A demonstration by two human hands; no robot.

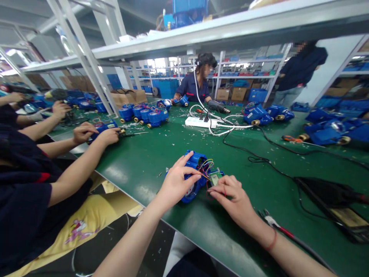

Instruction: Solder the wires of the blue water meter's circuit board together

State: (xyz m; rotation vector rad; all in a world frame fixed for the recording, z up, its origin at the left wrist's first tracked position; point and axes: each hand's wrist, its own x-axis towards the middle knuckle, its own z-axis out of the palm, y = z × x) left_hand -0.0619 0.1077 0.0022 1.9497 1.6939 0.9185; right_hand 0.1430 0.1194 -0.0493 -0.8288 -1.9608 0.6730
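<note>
A blue water meter (188,194) lies open on the green bench before me, thin coloured wires (206,166) looping out of it. My left hand (180,175) lies over the meter and grips it, its thumb reaching toward the wires. Just right of the meter is a small green circuit board (215,178), joined to it by the wires. Close beside that board, my right hand (229,192) is closed in a pinch on a thin red wire (207,188). The wire's end is hidden by the fingers.
Cutting pliers (271,220) lie right of my right forearm, near a black tool (331,207) with a cable. A white power strip (200,122), blue meters (150,115) and a screwdriver (292,139) are farther back. Co-workers' hands (108,136) work at left; another person (193,86) sits opposite.
</note>
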